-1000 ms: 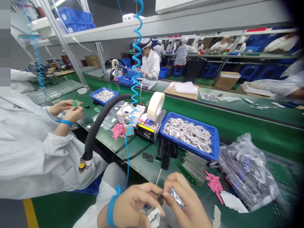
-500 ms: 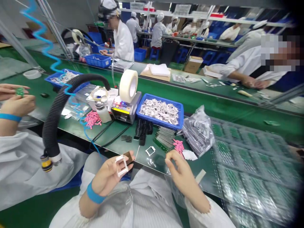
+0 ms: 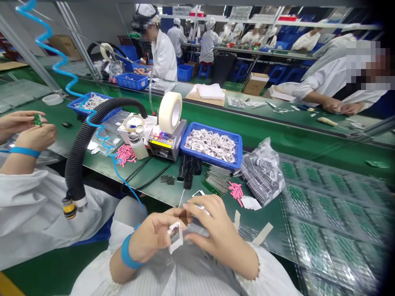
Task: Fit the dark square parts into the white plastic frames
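Note:
A small white rectangular frame (image 3: 175, 237) is held upright between the thumb and fingers of my left hand (image 3: 151, 234). Behind it, a dark brown square piece (image 3: 184, 217) rests at the same hand's fingertips. My right hand (image 3: 216, 226) is beside them, its fingertips at the brown piece and its thumb apart, near the white frame; whether it grips the piece is unclear. Another white frame (image 3: 198, 194) lies on the bench, partly hidden behind my right hand.
A blue tray (image 3: 240, 144) of white frames stands behind a tape dispenser (image 3: 163, 144). Pink strips (image 3: 236, 193), a bag of parts (image 3: 263, 172) and trays of green boards (image 3: 327, 205) lie right. A black hose (image 3: 74, 164) and a co-worker's hands (image 3: 37, 135) are left.
My right hand has moved left and down from the bench to the parts in my left hand. The white frame has turned in my left hand. The view has shifted slightly.

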Available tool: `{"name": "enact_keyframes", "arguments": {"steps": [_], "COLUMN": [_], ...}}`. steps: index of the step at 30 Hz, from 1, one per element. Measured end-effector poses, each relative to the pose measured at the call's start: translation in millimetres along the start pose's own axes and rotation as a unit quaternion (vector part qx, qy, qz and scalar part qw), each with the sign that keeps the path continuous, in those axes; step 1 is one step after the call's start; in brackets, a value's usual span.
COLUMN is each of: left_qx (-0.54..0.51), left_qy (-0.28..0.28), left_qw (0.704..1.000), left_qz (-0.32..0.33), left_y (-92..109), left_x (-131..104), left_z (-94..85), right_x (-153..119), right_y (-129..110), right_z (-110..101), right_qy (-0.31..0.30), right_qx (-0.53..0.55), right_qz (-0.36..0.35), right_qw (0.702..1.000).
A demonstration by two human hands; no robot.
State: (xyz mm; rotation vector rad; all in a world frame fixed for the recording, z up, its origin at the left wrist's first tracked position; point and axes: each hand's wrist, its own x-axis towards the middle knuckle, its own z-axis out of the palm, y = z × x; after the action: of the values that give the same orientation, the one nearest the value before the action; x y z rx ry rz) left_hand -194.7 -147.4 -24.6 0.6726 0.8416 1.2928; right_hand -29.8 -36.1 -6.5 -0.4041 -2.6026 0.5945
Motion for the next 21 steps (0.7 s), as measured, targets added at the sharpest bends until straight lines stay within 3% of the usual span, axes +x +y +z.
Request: {"name": "enact_keyframes", "arguments": {"steps": [4, 6, 8, 10, 12, 14, 16, 18, 21], "left_qx": [0.013, -0.029, -0.101, -0.167, -0.208, -0.236, -0.251, -0.248, -0.208], "left_qy": [0.016, 0.010, -0.011, -0.039, -0.068, -0.094, -0.110, -0.110, -0.078], "left_qw": [1.000, 1.000, 0.995, 0.985, 0.975, 0.967, 0.962, 0.962, 0.975], "left_qz": [0.005, -0.003, -0.014, -0.023, -0.023, -0.013, 0.005, 0.025, 0.033], "left_y": [-0.9, 0.6, 2.6, 3.7, 3.3, 1.9, 0.9, 1.8, 5.9], "left_x": [1.2, 1.4, 1.7, 2.4, 3.9, 5.3, 6.1, 5.8, 3.5], "left_z": [3.4, 4.1, 4.5, 5.3, 7.2, 9.8, 12.5, 14.6, 16.2], "right_x": [13.0, 12.8, 10.7, 8.7, 8.0, 8.5, 8.9, 8.7, 7.9], "right_y": [-6.5, -3.1, 0.0, 0.0, -2.8, -6.4, -8.6, -8.8, -8.4], "right_z": [0.9, 5.6, 10.6, 16.4, 23.8, 31.9, 37.8, 38.3, 27.1], "right_qy": [0.029, 0.044, 0.058, 0.072, 0.085, 0.100, 0.116, 0.115, 0.113], "right_qx": [-0.047, 0.004, 0.122, 0.282, 0.425, 0.515, 0.550, 0.537, 0.460], "right_qz": [-0.045, -0.028, 0.004, 0.035, 0.051, 0.052, 0.046, 0.047, 0.071], "right_qw": [0.997, 0.999, 0.991, 0.956, 0.900, 0.850, 0.826, 0.835, 0.878]}}
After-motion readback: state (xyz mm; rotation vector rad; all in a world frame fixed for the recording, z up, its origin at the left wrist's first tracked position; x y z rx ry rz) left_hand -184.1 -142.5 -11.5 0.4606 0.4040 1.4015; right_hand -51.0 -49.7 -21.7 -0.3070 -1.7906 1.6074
